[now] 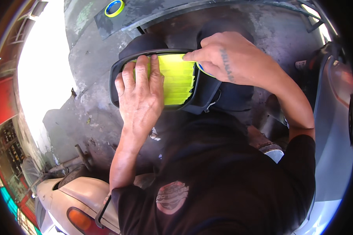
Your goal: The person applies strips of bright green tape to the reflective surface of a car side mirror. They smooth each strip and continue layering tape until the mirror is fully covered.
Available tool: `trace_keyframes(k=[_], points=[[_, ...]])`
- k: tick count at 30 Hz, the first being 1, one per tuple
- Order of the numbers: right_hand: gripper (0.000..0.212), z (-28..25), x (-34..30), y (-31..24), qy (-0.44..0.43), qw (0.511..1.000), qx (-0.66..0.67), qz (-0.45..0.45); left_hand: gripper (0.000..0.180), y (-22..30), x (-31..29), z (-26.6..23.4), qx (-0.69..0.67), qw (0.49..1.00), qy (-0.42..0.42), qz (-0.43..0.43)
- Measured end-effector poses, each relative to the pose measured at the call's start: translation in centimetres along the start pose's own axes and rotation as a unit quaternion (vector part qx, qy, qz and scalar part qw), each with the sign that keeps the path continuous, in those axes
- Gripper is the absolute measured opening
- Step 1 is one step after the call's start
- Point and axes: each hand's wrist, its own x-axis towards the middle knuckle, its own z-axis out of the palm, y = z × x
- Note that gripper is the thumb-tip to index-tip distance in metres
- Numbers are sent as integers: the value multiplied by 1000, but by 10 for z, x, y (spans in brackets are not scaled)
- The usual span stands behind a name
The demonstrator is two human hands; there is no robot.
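A black mirror-shaped housing (202, 93) is supported on the lap, across the dark-trousered knees, its face covered by overlapping strips of yellow-green tape (178, 80) laid side to side. The left part of this face is covered by the left hand (141, 92) — palm down, fingers extended and slightly spread, the fingertips set near the upper rim. At the upper right corner, the right hand (233, 58) is placed with its index finger stretched onto the tape; its other fingers are curled over a tape roll (202, 67), yellow-green with blue inside, which is partly hidden beneath the hand. Beyond the knees, a second roll (114, 15) of the same colours is laid on a dark grey flat surface (145, 12). A worn grey floor (90, 125) is seen to the left. The lower left is occupied by a beige vehicle body (78, 192) with an orange lamp (79, 218), the right side by a silver-grey body panel (333, 137) — both bent by the lens.
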Motion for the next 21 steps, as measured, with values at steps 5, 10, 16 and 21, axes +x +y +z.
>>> trace_keyframes(k=[5, 10, 16, 21], points=[[34, -14, -19, 27, 26, 996, 54, -61, 53, -4, -2, 0, -8, 1000, -4, 14], [31, -21, -23, 14, -15, 999, 1, -41, 59, -6, -1, 3, -25, 999, 16, 29], [27, -5, -10, 5, -49, 998, -35, -13, 58, -5, -1, 1, -19, 999, -1, 27], [34, -5, -3, 4, -123, 990, -68, 16, 56, -4, 0, -1, -12, 999, -10, 29]])
